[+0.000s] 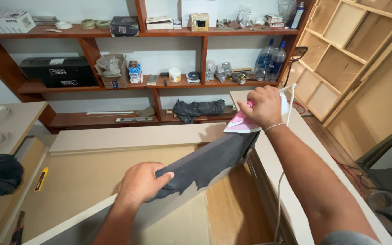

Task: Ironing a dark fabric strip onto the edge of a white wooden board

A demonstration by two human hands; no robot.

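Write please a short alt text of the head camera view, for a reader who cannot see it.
A person's right hand holds a pink and white clothes iron at the far end of a board's edge, while the left hand presses a dark grey cloth against it. Cluttered wooden shelves stand behind.

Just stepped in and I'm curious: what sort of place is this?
Probably a small carpentry or furniture workshop. Bare wooden frames lean against the wall, shelves hold tape rolls and supplies, and a panel lies on the workbench.
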